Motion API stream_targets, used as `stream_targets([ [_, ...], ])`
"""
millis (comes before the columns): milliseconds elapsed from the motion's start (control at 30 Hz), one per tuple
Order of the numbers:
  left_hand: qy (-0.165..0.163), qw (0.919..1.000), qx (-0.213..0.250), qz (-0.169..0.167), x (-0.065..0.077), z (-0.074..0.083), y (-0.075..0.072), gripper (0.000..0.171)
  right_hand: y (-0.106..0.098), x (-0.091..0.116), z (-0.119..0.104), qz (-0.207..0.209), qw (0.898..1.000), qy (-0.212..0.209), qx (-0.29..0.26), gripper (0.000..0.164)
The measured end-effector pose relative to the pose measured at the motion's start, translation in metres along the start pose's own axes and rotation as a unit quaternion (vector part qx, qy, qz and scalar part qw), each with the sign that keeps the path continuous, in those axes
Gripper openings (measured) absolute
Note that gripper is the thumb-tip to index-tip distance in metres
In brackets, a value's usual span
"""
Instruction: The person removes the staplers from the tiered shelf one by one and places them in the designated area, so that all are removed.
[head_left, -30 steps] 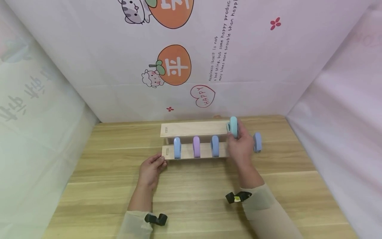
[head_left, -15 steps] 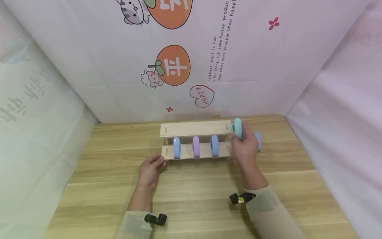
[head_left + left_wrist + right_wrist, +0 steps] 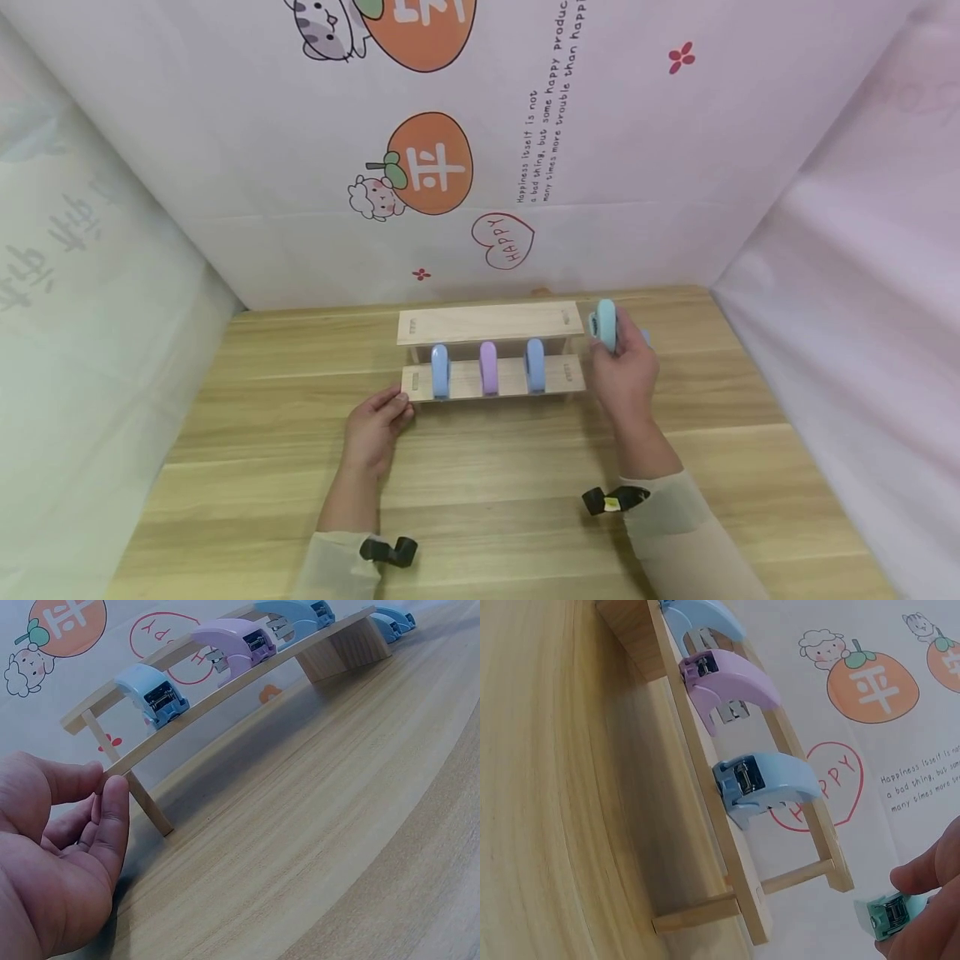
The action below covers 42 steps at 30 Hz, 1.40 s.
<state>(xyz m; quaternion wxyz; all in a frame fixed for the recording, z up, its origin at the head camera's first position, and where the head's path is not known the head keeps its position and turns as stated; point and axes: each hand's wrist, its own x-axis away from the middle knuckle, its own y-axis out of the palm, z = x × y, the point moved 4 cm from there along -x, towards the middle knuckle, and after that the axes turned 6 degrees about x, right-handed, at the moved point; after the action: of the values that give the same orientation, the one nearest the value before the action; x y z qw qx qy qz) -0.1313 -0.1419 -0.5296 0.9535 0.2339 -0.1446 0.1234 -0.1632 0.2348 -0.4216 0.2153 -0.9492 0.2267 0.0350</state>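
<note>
Teal stapler point(image 3: 604, 323) moved right, off rack point(image 3: 491, 323) | R hand point(image 3: 622, 375) grip clamped on it | L hand point(image 3: 375, 425) fingers relaxed, touching rack's corner.

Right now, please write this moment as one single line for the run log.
left hand: touches wooden rack at its left end | right hand: holds teal stapler beside rack's right end | lower shelf: blue, purple, blue staplers

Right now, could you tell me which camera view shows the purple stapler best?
The right wrist view: the purple stapler is large and sharp on the lower shelf. The left wrist view also shows it fairly close; the head view shows it small, from above.
</note>
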Motion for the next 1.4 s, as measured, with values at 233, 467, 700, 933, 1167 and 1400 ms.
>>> stream_targets([
  [233, -0.006, 1.0, -0.002, 0.001, -0.001, 0.0, -0.001, 0.04, -0.009, -0.002, 0.004, 0.001, 1.0, 0.017, 0.007, 0.062],
  [467, -0.011, 0.9999, -0.004, -0.001, -0.001, 0.0, 0.0, 0.04, -0.017, -0.004, 0.013, -0.001, 1.0, 0.031, 0.005, 0.064],
  [700, -0.013, 0.9999, -0.008, 0.0, 0.0, 0.0, 0.0, 0.04, -0.023, -0.005, 0.02, -0.001, 0.999, 0.051, 0.012, 0.065],
  [933, -0.015, 0.9998, -0.013, -0.001, 0.0, 0.001, -0.001, 0.04, -0.031, -0.008, 0.023, 0.001, 0.998, 0.057, 0.014, 0.066],
  [1167, -0.013, 0.9999, -0.009, -0.006, 0.001, 0.002, 0.0, 0.041, -0.039, -0.013, 0.031, 0.015, 0.998, 0.054, 0.002, 0.067],
  [1400, -0.017, 0.9998, -0.011, -0.004, 0.0, 0.002, 0.0, 0.04, -0.047, -0.017, 0.041, 0.026, 0.998, 0.058, -0.003, 0.068],
])
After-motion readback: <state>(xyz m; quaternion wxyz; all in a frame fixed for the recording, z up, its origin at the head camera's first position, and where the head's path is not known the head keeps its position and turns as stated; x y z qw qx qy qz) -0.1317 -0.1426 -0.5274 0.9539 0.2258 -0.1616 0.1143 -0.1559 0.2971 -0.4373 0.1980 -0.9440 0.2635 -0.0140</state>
